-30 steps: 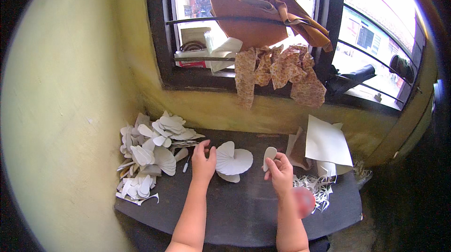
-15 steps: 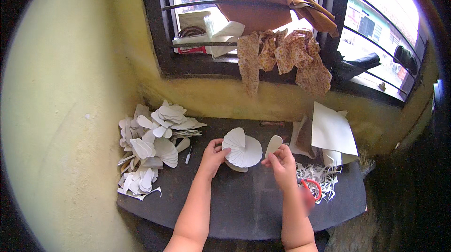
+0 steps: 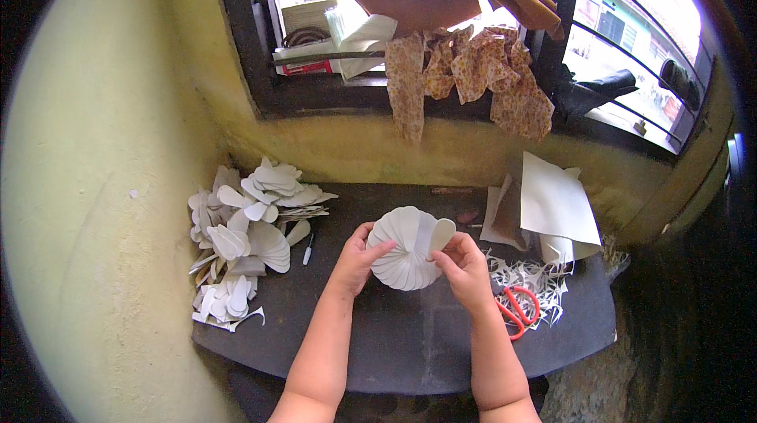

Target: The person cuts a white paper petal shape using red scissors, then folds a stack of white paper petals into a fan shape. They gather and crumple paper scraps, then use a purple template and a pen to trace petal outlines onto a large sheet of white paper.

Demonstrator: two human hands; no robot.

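Left fingers (image 3: 381,250) clamped on white fan (image 3: 404,268), right fingers (image 3: 448,264) on pale strip (image 3: 441,234), some tips hidden behind

No lettering, number or sign can be read. At eleven o'clock, the red-and-white package (image 3: 306,67) by the dark window frame (image 3: 331,96) is too small and blurred to make out; the white pen (image 3: 307,253) toward eight o'clock shows nothing legible.

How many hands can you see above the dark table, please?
2: the left hand, holding the left side of the round fan of white pieces, and the right hand, pinching a rounded white piece at the fan's right side. No others show.
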